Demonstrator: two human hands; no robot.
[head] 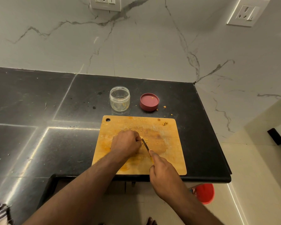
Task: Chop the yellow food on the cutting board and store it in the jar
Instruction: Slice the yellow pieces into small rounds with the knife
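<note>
Right hand (164, 174) grips the knife (145, 145), blade down on the cutting board (169, 132) at the bench's (39, 103) front right corner. Left hand (126, 144) curls over the yellow food (145, 140) mid-board. Open jar (119, 98) and its lid (149, 101) sit just behind the board.

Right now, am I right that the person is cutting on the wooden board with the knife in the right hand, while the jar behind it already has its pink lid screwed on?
Not quite: the head view shows the jar open, its pink lid lying on the counter beside it. The rest holds: the right hand holds the knife on the wooden board.
</note>
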